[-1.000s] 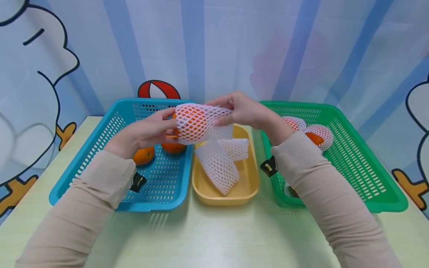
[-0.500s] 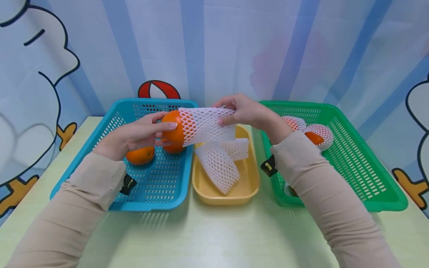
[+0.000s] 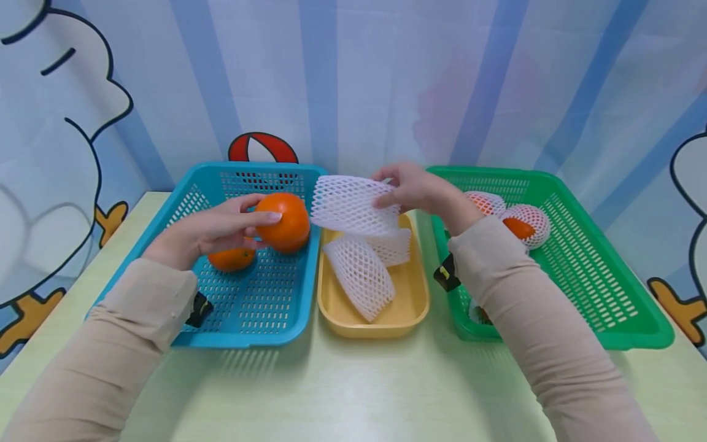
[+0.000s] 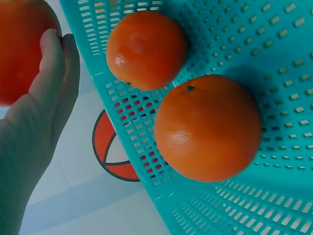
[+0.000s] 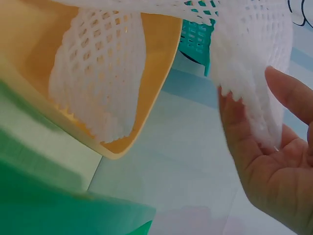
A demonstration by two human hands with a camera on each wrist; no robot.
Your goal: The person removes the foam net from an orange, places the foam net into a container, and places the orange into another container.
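My left hand (image 3: pixel 212 227) grips an orange (image 3: pixel 289 224) above the blue basket (image 3: pixel 298 328), thumb on its near side. The same bare orange shows at the edge of the left wrist view. Two more oranges lie in the basket, a big one (image 4: pixel 208 128) and a smaller one (image 4: pixel 146 50). My right hand (image 3: pixel 414 190) pinches a white foam net sleeve (image 3: pixel 350 205) by its right end, above the yellow tray (image 3: pixel 372 331). The sleeve hangs apart from the orange, its left end gaping toward it.
Two other foam net sleeves, one in front (image 3: pixel 361 276) and one behind (image 3: pixel 393 247), lie in the yellow tray. At the right stands a green basket (image 3: pixel 602 294) with several net-wrapped oranges (image 3: pixel 533 224), partly hidden by my right forearm. A striped curtain (image 3: pixel 381 80) hangs behind.
The orange has come out of the foam sleeve, as my left hand drew it left and down. My right hand has moved slightly right, still holding the sleeve.
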